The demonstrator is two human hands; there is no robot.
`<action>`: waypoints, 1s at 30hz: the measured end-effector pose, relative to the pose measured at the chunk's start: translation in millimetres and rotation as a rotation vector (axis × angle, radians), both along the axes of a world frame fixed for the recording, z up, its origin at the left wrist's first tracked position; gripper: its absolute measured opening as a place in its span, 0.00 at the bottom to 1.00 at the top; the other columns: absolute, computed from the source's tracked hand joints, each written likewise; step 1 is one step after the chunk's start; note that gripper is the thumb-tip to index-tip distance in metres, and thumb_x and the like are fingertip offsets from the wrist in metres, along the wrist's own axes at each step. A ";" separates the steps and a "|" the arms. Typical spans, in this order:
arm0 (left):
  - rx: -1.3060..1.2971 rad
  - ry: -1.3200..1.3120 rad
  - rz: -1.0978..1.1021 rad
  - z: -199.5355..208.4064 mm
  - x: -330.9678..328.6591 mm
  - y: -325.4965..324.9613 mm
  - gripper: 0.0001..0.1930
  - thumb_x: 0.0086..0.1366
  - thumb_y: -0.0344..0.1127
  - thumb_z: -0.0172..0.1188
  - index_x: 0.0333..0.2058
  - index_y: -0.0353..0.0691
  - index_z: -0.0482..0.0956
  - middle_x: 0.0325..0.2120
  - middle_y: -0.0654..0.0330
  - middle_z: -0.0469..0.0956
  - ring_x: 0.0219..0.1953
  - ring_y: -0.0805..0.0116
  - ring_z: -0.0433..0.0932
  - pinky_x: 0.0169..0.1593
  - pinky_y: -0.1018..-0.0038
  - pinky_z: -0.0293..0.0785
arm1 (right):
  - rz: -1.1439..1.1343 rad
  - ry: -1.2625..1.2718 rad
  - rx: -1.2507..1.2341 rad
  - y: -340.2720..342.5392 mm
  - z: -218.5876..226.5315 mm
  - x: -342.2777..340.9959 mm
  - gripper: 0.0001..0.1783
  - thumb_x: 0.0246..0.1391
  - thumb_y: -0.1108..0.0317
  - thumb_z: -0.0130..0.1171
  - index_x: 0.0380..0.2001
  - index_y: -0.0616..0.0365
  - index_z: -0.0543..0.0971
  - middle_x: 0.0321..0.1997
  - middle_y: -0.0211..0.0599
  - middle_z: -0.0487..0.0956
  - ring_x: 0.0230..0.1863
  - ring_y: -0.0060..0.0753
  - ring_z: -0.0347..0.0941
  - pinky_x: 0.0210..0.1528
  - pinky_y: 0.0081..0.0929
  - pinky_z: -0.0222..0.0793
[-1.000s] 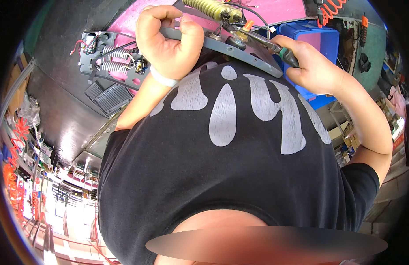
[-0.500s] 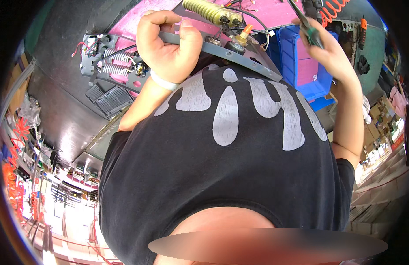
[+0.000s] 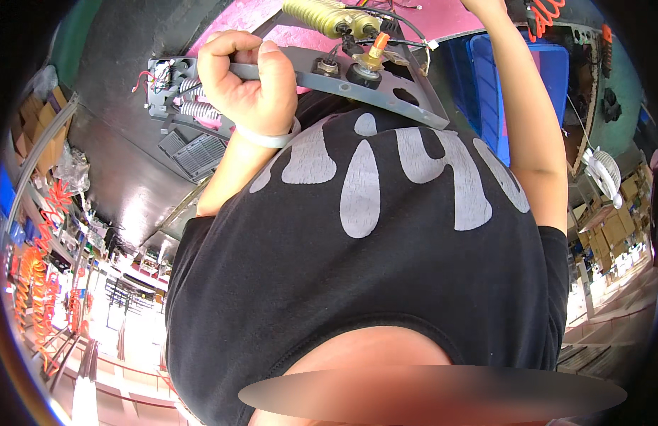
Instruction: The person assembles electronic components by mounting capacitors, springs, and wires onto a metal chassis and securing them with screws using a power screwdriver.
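My left hand (image 3: 249, 92), a white band at its wrist, is closed around the edge of a grey metal panel (image 3: 407, 108). The panel leans tilted against my shirt. Fixed to it are a brass fitting with an orange tip (image 3: 376, 52), a round black part (image 3: 363, 75) and a threaded metal fitting (image 3: 327, 67). Yellowish coiled cylinders (image 3: 319, 17) and dark wires lie just beyond them. At the far edge of the view, my right hand (image 3: 487, 7) is cut off, with its fingers out of sight; whatever it holds does not show.
Stacked blue plastic bins (image 3: 484, 89) stand under my right forearm. Left of the panel lies another grey assembly with coiled springs (image 3: 199, 112), near a dark slotted grille (image 3: 193, 156). Pink sheeting (image 3: 450, 21) covers the far surface. An orange coiled hose (image 3: 544, 18) hangs at the far right.
My right hand has moved farther away to the top edge, and the green-handled pliers it held are out of view. My left hand, still gripping the panel, appears slightly farther left.
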State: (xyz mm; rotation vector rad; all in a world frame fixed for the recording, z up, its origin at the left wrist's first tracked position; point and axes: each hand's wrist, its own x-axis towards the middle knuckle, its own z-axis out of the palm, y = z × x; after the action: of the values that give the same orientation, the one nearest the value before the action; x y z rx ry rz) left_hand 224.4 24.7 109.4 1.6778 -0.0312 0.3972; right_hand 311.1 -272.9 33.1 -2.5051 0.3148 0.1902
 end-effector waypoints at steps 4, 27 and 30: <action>0.003 -0.007 -0.005 0.2 2.8 -1.8 0.09 0.49 0.22 0.55 0.29 0.38 0.66 0.22 0.67 0.63 0.20 0.83 0.57 0.25 0.86 0.55 | 0.079 -0.423 -0.317 -10.1 -16.8 10.9 0.30 0.39 0.60 0.62 0.47 0.60 0.70 0.45 0.51 0.71 0.46 0.46 0.69 0.48 0.33 0.65; 0.087 -0.070 -0.096 0.6 -1.1 7.3 0.09 0.50 0.17 0.46 0.30 0.36 0.63 0.24 0.59 0.66 0.25 0.74 0.65 0.33 0.79 0.64 | 0.238 0.448 0.813 87.1 120.4 -61.4 0.09 0.54 0.67 0.56 0.26 0.62 0.75 0.22 0.26 0.75 0.24 0.14 0.66 0.26 0.15 0.61; 0.096 -0.066 -0.114 -4.3 0.1 6.8 0.09 0.50 0.17 0.47 0.30 0.36 0.63 0.24 0.59 0.66 0.25 0.73 0.65 0.34 0.78 0.64 | 0.135 0.493 0.896 88.8 115.1 -63.6 0.09 0.55 0.67 0.55 0.26 0.62 0.75 0.23 0.26 0.75 0.25 0.14 0.66 0.27 0.14 0.62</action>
State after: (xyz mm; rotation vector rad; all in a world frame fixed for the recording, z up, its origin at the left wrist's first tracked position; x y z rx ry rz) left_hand 224.5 31.5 105.1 1.7484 -0.1964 0.3697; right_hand 247.6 -184.1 148.2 -1.5623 0.1883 0.8121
